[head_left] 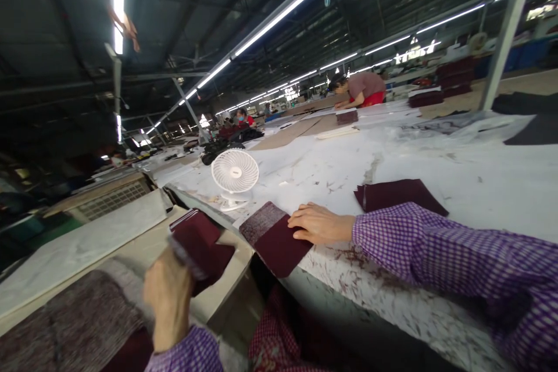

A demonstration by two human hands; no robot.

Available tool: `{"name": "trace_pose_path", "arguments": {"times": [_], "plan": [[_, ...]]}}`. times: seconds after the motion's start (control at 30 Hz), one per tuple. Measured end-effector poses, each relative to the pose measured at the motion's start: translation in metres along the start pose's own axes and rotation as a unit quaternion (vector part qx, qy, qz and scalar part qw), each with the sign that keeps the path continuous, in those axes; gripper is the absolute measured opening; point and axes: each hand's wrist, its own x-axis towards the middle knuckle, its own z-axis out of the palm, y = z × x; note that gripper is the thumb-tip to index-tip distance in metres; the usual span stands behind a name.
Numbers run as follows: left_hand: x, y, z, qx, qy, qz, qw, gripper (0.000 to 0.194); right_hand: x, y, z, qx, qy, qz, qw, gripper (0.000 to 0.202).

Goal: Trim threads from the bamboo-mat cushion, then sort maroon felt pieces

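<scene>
My right hand [320,223] lies palm down with its fingers apart on a maroon fabric piece [285,244], which has a speckled grey band and overhangs the white table's near edge. At the lower left, my left hand [169,293] is closed round the end of a dark fabric piece with a pale band [187,256], blurred by motion. Beneath and behind that piece, a maroon fabric stack [204,229] rests on a beige surface.
A small white fan [235,171] stands on the white table [305,171]. Another maroon stack [401,195] lies beyond my right forearm. Speckled fabric [74,319] covers the lower left. Across the table a person [366,87] leans forward; a metal post [510,35] rises right.
</scene>
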Motion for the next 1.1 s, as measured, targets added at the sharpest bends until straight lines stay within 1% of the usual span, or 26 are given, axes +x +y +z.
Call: {"name": "trace_pose_path", "arguments": {"times": [0.03,0.07,0.1,0.13,0.17,0.2,0.23,0.3,0.37,0.4,0.43,0.47,0.5,0.57,0.6,0.63,0.67,0.73,0.77,0.8,0.87,0.93,1.0,1.03,1.07,1.1], "plan": [[-0.006,0.017,0.004,0.044,-0.006,0.002,0.999,0.021,0.0,0.0,-0.003,0.026,0.007,0.004,1.0,0.026],[-0.013,0.035,0.009,0.058,-0.001,0.028,0.998,0.024,0.0,0.0,-0.007,0.064,0.02,0.02,0.998,0.026],[-0.02,0.052,0.014,0.061,0.028,0.055,0.996,0.025,0.0,-0.001,-0.011,0.119,0.031,0.046,0.991,0.026],[-0.029,0.067,0.019,0.058,0.05,0.084,0.993,0.024,0.0,-0.001,-0.016,0.188,0.032,0.08,0.978,0.032],[-0.038,0.08,0.025,0.054,0.062,0.111,0.99,0.023,-0.002,-0.002,-0.022,0.265,0.014,0.116,0.957,0.045],[-0.047,0.09,0.031,0.047,0.059,0.144,0.987,0.021,-0.004,-0.002,-0.028,0.341,-0.022,0.147,0.928,0.059],[-0.058,0.098,0.036,0.037,0.05,0.181,0.982,0.02,-0.006,-0.002,-0.034,0.408,-0.067,0.168,0.895,0.07],[-0.079,0.108,0.047,0.006,0.038,0.248,0.968,0.018,-0.014,-0.002,-0.044,0.493,-0.146,0.191,0.836,0.081],[-0.102,0.112,0.054,-0.036,0.023,0.32,0.947,0.018,-0.023,-0.002,-0.048,0.534,-0.188,0.206,0.798,0.081],[-0.113,0.113,0.056,-0.058,0.009,0.356,0.933,0.02,-0.028,-0.002,-0.048,0.547,-0.196,0.211,0.786,0.079],[-0.124,0.113,0.058,-0.08,-0.01,0.391,0.917,0.021,-0.032,-0.002,-0.046,0.554,-0.194,0.215,0.781,0.076],[-0.132,0.113,0.058,-0.1,-0.033,0.423,0.9,0.021,-0.035,-0.001,-0.044,0.55,-0.176,0.219,0.786,0.071],[-0.139,0.113,0.058,-0.119,-0.056,0.449,0.884,0.021,-0.038,0.0,-0.04,0.534,-0.143,0.222,0.803,0.065],[-0.143,0.112,0.055,-0.165,-0.106,0.476,0.858,0.019,-0.041,0.002,-0.033,0.475,-0.073,0.215,0.85,0.059],[-0.141,0.112,0.053,-0.191,-0.125,0.471,0.852,0.019,-0.042,0.004,-0.03,0.444,-0.049,0.206,0.871,0.061],[-0.135,0.111,0.052,-0.216,-0.132,0.456,0.853,0.019,-0.043,0.005,-0.029,0.423,-0.037,0.196,0.884,0.063],[-0.127,0.111,0.051,-0.235,-0.126,0.433,0.861,0.019,-0.044,0.007,-0.028,0.414,-0.034,0.185,0.891,0.064],[-0.107,0.112,0.052,-0.244,-0.083,0.38,0.888,0.023,-0.046,0.008,-0.029,0.419,-0.033,0.171,0.891,0.064],[-0.097,0.113,0.054,-0.236,-0.072,0.36,0.9,0.028,-0.048,0.008,-0.031,0.426,-0.029,0.17,0.888,0.063],[-0.088,0.114,0.057,-0.228,-0.084,0.344,0.907,0.033,-0.05,0.008,-0.032,0.431,-0.026,0.166,0.887,0.063],[-0.073,0.117,0.066,-0.225,-0.168,0.322,0.904,0.036,-0.055,0.009,-0.035,0.439,-0.031,0.159,0.883,0.062],[-0.064,0.117,0.077,-0.241,-0.25,0.297,0.89,0.042,-0.06,0.012,-0.037,0.473,-0.071,0.143,0.867,0.064],[-0.059,0.115,0.085,-0.279,-0.283,0.257,0.881,0.051,-0.064,0.017,-0.04,0.525,-0.118,0.123,0.834,0.065],[-0.057,0.114,0.087,-0.302,-0.292,0.234,0.877,0.053,-0.066,0.019,-0.041,0.546,-0.127,0.119,0.819,0.066],[-0.055,0.112,0.088,-0.324,-0.305,0.214,0.87,0.054,-0.067,0.022,-0.044,0.557,-0.124,0.121,0.812,0.067],[-0.053,0.111,0.086,-0.34,-0.318,0.203,0.861,0.054,-0.068,0.025,-0.046,0.557,-0.112,0.13,0.813,0.067]]}}
